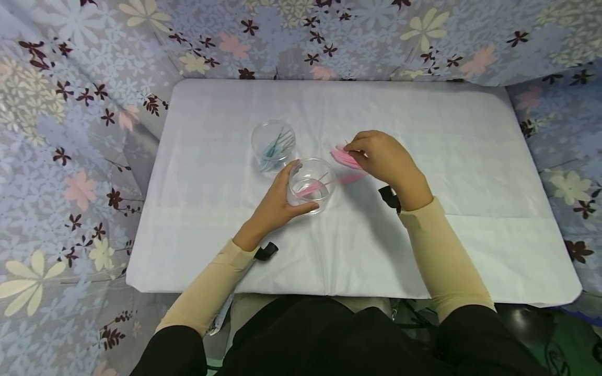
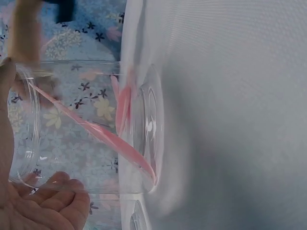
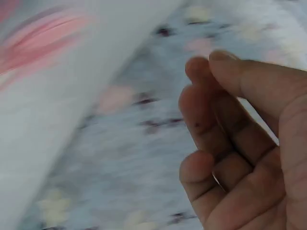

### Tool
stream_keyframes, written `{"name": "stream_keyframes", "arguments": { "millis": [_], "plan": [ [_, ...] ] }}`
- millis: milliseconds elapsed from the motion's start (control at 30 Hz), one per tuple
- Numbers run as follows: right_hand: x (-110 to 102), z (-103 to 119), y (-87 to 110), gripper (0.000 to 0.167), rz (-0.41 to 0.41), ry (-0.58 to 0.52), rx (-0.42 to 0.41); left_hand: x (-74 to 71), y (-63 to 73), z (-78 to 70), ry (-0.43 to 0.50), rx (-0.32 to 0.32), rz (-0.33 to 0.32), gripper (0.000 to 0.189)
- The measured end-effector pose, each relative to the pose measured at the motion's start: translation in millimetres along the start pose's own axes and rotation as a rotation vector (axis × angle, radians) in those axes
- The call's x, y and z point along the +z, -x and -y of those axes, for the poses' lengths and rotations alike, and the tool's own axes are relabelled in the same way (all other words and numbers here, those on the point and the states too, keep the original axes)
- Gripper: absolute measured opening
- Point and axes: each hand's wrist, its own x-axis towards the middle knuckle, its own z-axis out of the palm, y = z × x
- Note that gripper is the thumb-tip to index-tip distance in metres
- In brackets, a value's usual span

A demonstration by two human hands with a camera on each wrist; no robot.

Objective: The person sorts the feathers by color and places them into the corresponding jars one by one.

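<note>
Nearest: person in a black top (image 1: pixel 310 342), tan sleeves (image 1: pixel 447 261), black wrist pieces (image 1: pixel 266 251). Greenish floor (image 1: pixel 576 342) at lower right, dark clutter beside it, hard to make out.

Table (image 1: pixel 479 250) has a white cloth over it, rounded corners, faint creases, one fold line across the right half, soft shadow under the right arm. Left hand (image 1: pixel 275 206) holds the front cup (image 1: pixel 325 200), clear, thumb and fingers spread round its wall. Pink pieces (image 1: pixel 309 188) inside, one slanting from base up to rim. Another pink piece (image 1: pixel 350 178) just right of the cup, thin end toward it; can't tell if that end goes inside.

Right hand (image 1: pixel 385 156) over the pink pile (image 1: pixel 346 159), which lies on the cloth right of the cup. Fingers loosely bent, thumb and forefinger tips close together, nothing seen between; wrist view blurred.

Back cup (image 1: pixel 255 149), also clear, stands just behind and left, blue sticks (image 1: pixel 275 149) inside.

Far edge: grey-blue floral curtain (image 1: pixel 80 136) wraps left, back and right sides; cream, pink, dark red flowers.
</note>
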Motion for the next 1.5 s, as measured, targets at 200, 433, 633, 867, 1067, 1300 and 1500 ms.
{"name": "stream_keyframes", "arguments": {
  "millis": [200,433,633,867,1067,1300,1500],
  "plan": [
    [19.5,-49.6,19.9,0.021,0.227,0.029,0.271,1.0,-5.0,0.1,0.010,0.054,-0.002,0.112],
    [29.2,-72.3,29.3,0.017,0.211,0.043,0.262,-1.0,-8.0,-1.5,-0.029,0.116,-0.022,0.108],
    [32.2,-76.0,30.4,0.014,0.169,0.085,0.168,-4.1,-9.7,-5.1,-0.038,0.062,0.000,0.108],
    [34.6,-77.4,30.9,0.011,0.110,0.144,0.110,-7.5,-12.6,-6.8,-0.051,0.073,0.012,0.099],
    [36.0,-76.3,33.0,0.009,0.063,0.181,0.103,-8.5,-14.2,-9.3,-0.033,0.056,0.008,0.096],
    [23.8,-61.6,44.1,0.011,0.064,0.112,0.138,-5.2,-9.0,-9.5,-0.022,0.029,0.026,0.097],
    [-9.4,-29.7,48.8,0.011,-0.083,-0.016,0.072,-0.6,-0.4,-5.3,-0.019,0.011,0.024,0.097]
  ]
}}
